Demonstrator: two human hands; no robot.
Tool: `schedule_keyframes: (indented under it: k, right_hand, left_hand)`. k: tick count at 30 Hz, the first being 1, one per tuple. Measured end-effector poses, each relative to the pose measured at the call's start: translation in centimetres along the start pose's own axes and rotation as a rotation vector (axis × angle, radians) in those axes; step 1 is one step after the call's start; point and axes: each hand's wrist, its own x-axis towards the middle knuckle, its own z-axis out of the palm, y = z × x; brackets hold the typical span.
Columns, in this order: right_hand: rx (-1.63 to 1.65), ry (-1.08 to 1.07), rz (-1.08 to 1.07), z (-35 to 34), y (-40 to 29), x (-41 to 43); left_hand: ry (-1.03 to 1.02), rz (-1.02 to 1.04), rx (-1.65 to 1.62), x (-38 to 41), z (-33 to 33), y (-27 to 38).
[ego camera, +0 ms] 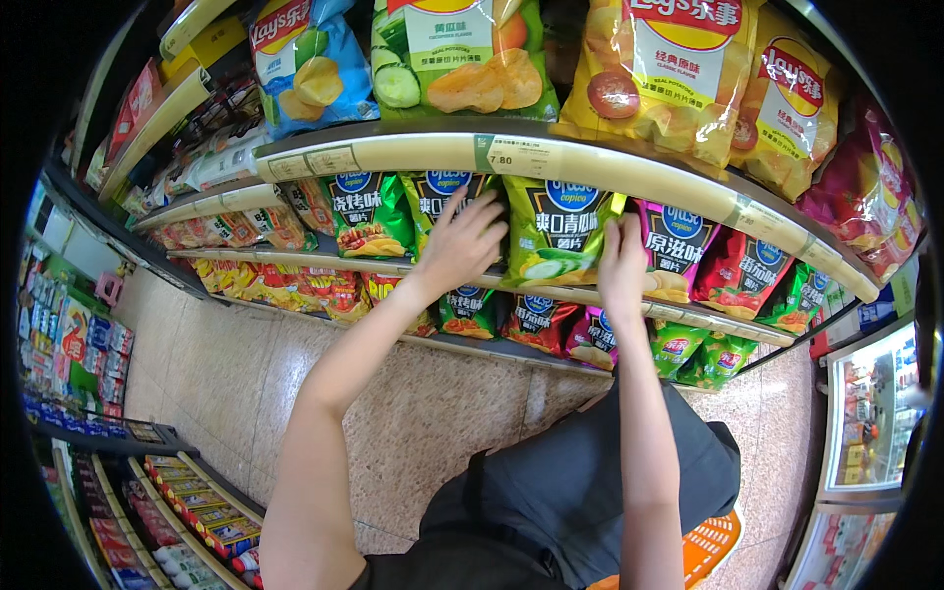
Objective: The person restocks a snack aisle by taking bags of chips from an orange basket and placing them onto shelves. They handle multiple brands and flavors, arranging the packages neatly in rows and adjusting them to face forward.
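A yellow-green Copico potato chip bag [549, 240] stands at the front of the middle shelf, jutting past its edge. The fingers of my right hand [622, 247] pinch this bag's right side. To its left, my left hand [466, 234] reaches in with fingers apart, over the right part of another yellow-green chip bag [431, 195]. I cannot tell whether its fingertips touch that bag. Dark space shows between the two bags. A green chip bag [369, 221] stands farther left, and a magenta chip bag [675, 247] is just right of my right hand.
Above my hands runs a cream shelf edge [420, 155] with price tags, under large Lay's bags [472, 59]. More bags [542, 313] fill the bottom shelf. An orange basket [712, 546] is by my legs. A glass-fronted cooler [870, 413] stands right, another shelf unit [184, 509] lower left.
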Motion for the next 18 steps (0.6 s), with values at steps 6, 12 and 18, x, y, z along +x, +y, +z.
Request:
schedule_keyframes:
  k: [6, 12, 18]
  right_hand:
    - [0.045, 0.210, 0.012, 1.1, -0.7, -1.3]
    - [-0.254, 0.210, 0.010, 1.8, -0.5, -2.2]
    - [-0.104, 0.123, 0.053, 1.3, 0.3, -1.9]
  left_hand:
    - [0.303, -0.179, -0.052, 2.6, -2.7, -0.3]
    - [0.133, -0.312, -0.116, 6.2, -1.4, -1.9]
    - [0.057, -0.353, -0.142, 7.7, 0.3, -0.5]
